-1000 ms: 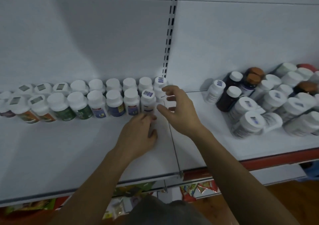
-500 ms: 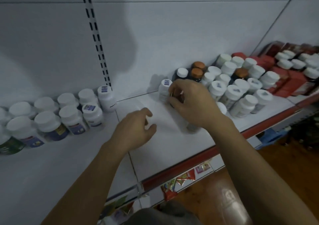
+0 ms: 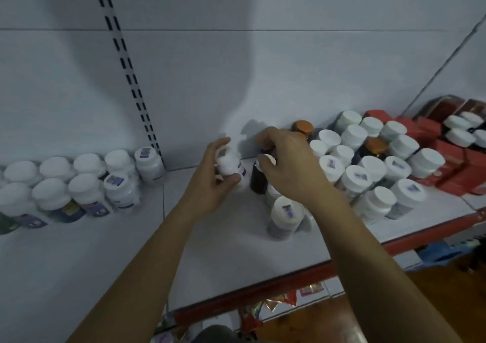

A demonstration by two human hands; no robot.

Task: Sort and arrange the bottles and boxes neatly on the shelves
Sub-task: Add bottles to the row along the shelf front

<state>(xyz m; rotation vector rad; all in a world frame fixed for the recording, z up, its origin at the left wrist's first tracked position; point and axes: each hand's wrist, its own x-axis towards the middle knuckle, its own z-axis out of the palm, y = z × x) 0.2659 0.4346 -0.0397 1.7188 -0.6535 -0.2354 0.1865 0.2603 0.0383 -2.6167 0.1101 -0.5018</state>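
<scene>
Right hand (image 3: 289, 166) pinches half-hidden dark bottle (image 3: 259, 183); left hand (image 3: 210, 184) grips white bottle (image 3: 229, 165).

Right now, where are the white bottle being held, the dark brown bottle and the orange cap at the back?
white bottle (image 3: 230, 167): head view, its side.
dark brown bottle (image 3: 259, 183): head view, lower body.
orange cap (image 3: 303, 126): head view, top face.

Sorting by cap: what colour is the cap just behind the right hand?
Orange-brown cap, behind the right hand; clearest in the head view.
</scene>
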